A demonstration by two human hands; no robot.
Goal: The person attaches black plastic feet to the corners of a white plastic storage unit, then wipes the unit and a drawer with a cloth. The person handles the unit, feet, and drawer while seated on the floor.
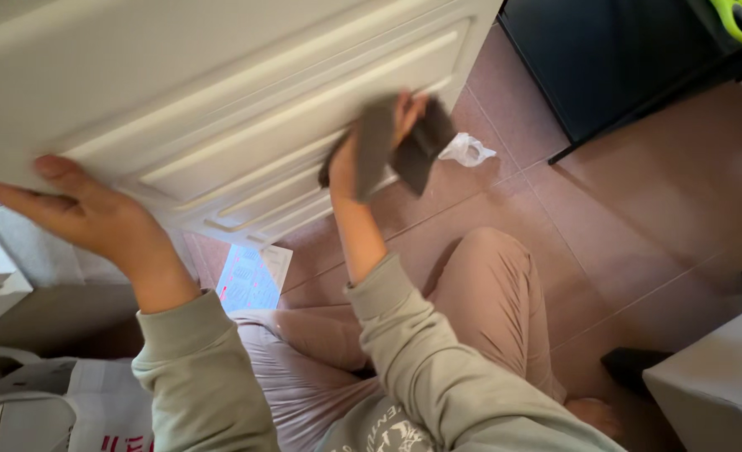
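Observation:
A white panelled cabinet door (pixel 220 84) fills the upper left. My left hand (pixel 78 209) grips its lower edge, thumb on the front face. My right hand (pixel 362 151) presses a dark grey cloth (pixel 413 146) against the door's raised panel near its right side; the cloth is blurred. Both sleeves are pale green. I am seated on a brown tiled floor (pixel 639 209) with my knee (pixel 488 268) bent below the door.
A crumpled white plastic scrap (pixel 469 149) lies on the tiles. A dark cabinet (pixel 613 59) stands at the upper right. A printed leaflet (pixel 249 276) lies under the door. A white bag (pixel 78 402) sits at the lower left, a white box (pixel 714 385) at the lower right.

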